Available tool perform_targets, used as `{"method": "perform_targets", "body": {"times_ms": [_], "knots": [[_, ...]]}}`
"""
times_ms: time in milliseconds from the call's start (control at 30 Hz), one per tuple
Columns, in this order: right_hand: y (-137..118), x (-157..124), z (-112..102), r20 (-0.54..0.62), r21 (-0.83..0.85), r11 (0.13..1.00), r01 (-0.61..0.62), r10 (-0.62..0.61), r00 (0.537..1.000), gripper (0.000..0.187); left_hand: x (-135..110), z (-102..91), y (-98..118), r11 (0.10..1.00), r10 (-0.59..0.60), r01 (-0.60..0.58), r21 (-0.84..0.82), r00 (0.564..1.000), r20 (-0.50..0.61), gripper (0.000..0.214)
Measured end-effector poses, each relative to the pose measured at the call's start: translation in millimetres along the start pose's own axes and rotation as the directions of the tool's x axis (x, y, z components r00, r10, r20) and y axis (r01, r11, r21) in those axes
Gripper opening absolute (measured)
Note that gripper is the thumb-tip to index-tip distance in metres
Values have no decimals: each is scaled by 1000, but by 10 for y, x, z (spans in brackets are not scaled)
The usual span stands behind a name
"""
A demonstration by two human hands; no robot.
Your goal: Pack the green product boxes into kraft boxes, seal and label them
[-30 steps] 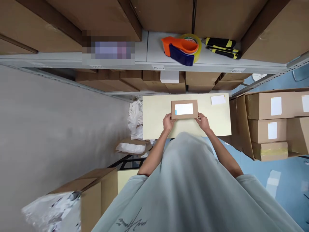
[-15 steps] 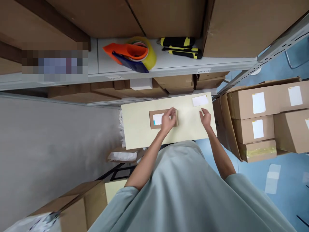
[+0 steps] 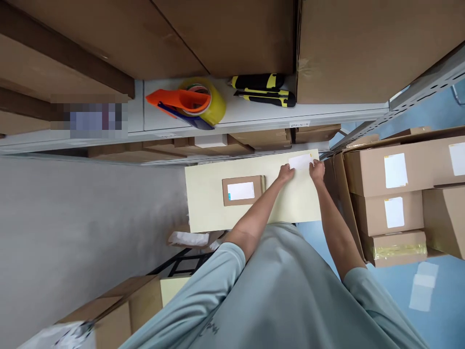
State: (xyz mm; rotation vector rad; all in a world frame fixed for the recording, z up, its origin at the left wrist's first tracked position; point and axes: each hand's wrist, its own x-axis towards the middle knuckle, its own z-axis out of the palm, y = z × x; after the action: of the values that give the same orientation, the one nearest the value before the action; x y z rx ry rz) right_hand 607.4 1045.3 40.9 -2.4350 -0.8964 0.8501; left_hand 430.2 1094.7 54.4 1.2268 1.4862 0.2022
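At the right end of the pale table (image 3: 203, 213), a white label (image 3: 300, 161) lies near the far edge. My left hand (image 3: 286, 173) is closed, with thumb and fingers pinched at the label's left end. At its right end my right hand (image 3: 317, 171) has its fingers closed on the corner. Whether the label is lifted off the tabletop, I cannot tell. To the left of both hands sits a small flat cardboard box (image 3: 258, 191), a white shipping label (image 3: 241, 191) on its top. Neither hand touches that box.
A shelf (image 3: 254, 116) above the table holds a yellow tape roll (image 3: 217, 109) with an orange dispenser (image 3: 181, 99), utility knives (image 3: 267, 97) and large cartons (image 3: 363, 53). On the right, a big open carton (image 3: 337, 194) contains several labelled boxes. A grey wall (image 3: 90, 232) stands left.
My left hand has moved right, from over the cardboard box to the white label's left end. My right hand has moved up to its right end. The whole view has shifted slightly.
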Motion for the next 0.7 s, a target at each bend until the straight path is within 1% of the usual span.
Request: {"method": "perform_targets", "body": {"times_ms": [67,133,233,267,367,400,467,567,700], "knots": [[37,-1,21,-6,-11,1000,-1,1,1000,40,10,94,-19,999,-46,46,-16,999,-11,16],[68,-15,33,-20,-13,1000,9,-9,1000,39,6,149,-45,997,-67,67,-29,997,-29,18],[97,-51,50,-43,0,1000,24,-24,999,38,5,172,-89,994,-92,87,-69,992,-82,7],[101,-64,58,-50,5,1000,22,-21,999,37,11,169,-103,992,-105,97,-83,989,-106,11],[97,-98,86,-79,20,1000,-9,10,997,34,46,140,-140,985,-151,133,-112,974,-167,36],[92,-107,94,-90,28,999,-21,23,996,32,58,129,-150,983,-164,145,-116,970,-178,40],[79,-123,104,-103,47,998,-31,36,994,29,74,111,-167,979,-184,164,-118,965,-185,36],[57,-146,98,-105,62,998,-18,25,994,25,70,107,-175,977,-198,180,-111,963,-185,23],[31,-187,63,-101,45,998,-47,51,994,21,31,135,-144,979,-197,180,-96,957,-211,20]]}}
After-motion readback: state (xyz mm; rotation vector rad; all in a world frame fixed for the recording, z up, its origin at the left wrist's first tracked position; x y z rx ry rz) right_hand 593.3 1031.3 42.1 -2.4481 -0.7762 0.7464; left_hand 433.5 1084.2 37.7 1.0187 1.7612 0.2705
